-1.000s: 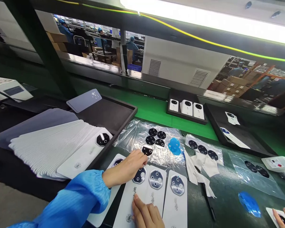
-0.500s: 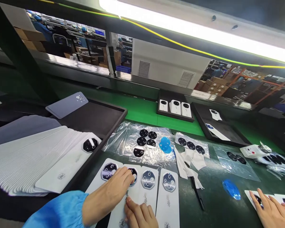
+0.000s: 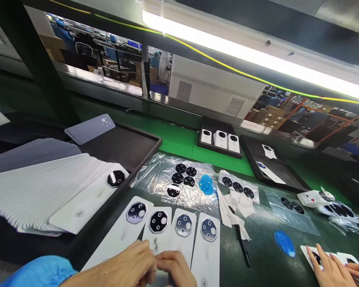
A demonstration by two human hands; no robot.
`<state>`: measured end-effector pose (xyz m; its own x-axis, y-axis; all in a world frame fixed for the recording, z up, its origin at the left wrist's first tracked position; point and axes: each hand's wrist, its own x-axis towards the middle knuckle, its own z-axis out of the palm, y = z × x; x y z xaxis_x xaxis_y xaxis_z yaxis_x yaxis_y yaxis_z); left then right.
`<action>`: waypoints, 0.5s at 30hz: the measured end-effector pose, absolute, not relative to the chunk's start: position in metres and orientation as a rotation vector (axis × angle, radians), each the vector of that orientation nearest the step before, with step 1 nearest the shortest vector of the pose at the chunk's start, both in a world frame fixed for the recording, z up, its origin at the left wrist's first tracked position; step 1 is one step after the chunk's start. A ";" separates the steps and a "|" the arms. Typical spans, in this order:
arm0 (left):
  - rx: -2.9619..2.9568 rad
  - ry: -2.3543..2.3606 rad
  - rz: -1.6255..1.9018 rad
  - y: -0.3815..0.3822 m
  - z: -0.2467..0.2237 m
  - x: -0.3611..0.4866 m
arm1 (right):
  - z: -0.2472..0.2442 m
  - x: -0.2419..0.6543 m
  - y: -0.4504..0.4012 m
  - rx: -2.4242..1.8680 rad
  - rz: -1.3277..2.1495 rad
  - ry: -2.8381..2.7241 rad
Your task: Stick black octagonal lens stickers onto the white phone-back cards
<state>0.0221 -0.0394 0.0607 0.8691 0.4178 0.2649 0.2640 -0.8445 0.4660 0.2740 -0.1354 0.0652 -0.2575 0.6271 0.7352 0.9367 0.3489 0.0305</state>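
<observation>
Four white panels with octagonal camera plates lie in a row before me. Over the lower part of the second white panel, with dark lettering, my left hand and my right hand come together. The fingers of both are curled and their tips meet near the lettering; what they pinch, if anything, is hidden. My left wrist crosses the first panel. Beside my right hand lie the third panel and the fourth panel.
A tray at left holds fanned white panels. Clear film carries black octagonal pieces and blue discs. White scraps, a black pen-like tool and blue film lie rightward. Another person's hands work at far right.
My left hand has moved off the second panel's camera plate, down toward my right hand. That plate now shows fully and looks black. The view has shifted slightly.
</observation>
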 end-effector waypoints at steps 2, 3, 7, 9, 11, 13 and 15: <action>2.611 0.368 0.506 -0.043 0.063 0.039 | 0.092 0.338 -0.158 -1.395 -0.686 -1.929; 2.591 0.335 0.538 -0.043 0.064 0.048 | 0.102 0.372 -0.171 -1.420 -0.731 -1.890; 2.484 0.493 0.716 -0.038 0.071 0.076 | 0.104 0.479 -0.212 -1.561 -1.107 -1.809; 2.550 0.573 0.771 -0.032 0.073 0.083 | 0.094 0.499 -0.220 -1.595 -1.147 -1.835; 2.654 0.597 0.761 -0.026 0.074 0.088 | 0.090 0.500 -0.220 -1.584 -1.163 -1.845; 2.711 0.610 0.693 -0.023 0.075 0.093 | 0.097 0.493 -0.217 -1.533 -1.146 -1.836; 2.727 0.670 0.626 -0.022 0.074 0.097 | 0.111 0.481 -0.211 -1.490 -1.074 -1.811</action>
